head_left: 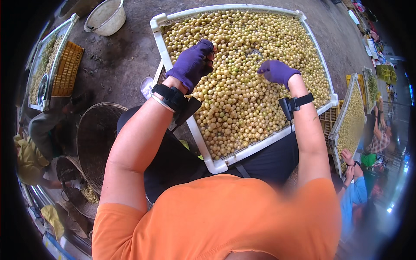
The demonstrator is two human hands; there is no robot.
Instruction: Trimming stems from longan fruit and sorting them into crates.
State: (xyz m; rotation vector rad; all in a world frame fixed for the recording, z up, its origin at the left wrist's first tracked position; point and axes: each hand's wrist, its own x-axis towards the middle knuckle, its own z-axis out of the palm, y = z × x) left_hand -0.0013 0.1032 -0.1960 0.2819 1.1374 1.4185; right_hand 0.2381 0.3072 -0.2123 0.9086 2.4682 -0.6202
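In front of me a white-rimmed tray [208, 162], its floor a mesh, is heaped with small round yellow-green fruits [236, 108]. My left hand [193, 64], in a purple glove with bare fingertips, hovers over the tray's left part. Its fingers curl inward, and whatever they hold is hidden. Above the fruits right of the middle is my right hand [277, 72], gloved in purple too. Its fingers are bent together and point left; the tips are turned away, so I cannot see what is in them. Both wrists wear black straps.
At the far left stand a whitish bucket [107, 18] and another tray over a yellow crate [67, 69]. Woven baskets [97, 134] sit to my left, beside a person in yellow. On the right, a person in blue reaches over a similar fruit tray [350, 123].
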